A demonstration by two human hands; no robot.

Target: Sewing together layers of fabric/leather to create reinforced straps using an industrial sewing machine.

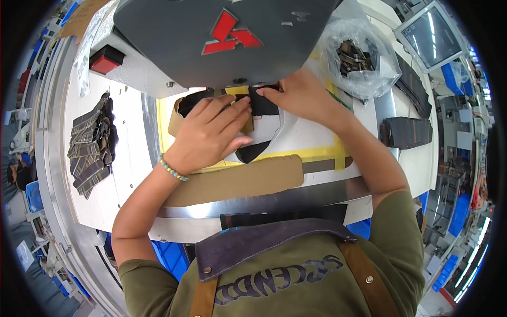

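Observation:
My left hand (211, 132) lies palm-down over a tan template (238, 91) and black fabric, its fingers stretched out and resting on them below the dark machine head (222, 47). Just right of it, my right hand (301, 98) pinches a small black fabric piece (264, 105) between thumb and fingers; part of that grip is hidden. A curved black piece (252, 152) lies beneath, on a white plate (311, 137) bordered by yellow tape. A tan cardboard strip (237, 179) lies in front, near the table's metal edge.
Striped fabric pieces (92, 142) are piled at left, below a red switch (105, 61). A clear bag (359, 63) of scraps sits at back right, near a monitor (429, 36). Dark strips (406, 132) lie at right. Another person (21, 177) appears small at far left.

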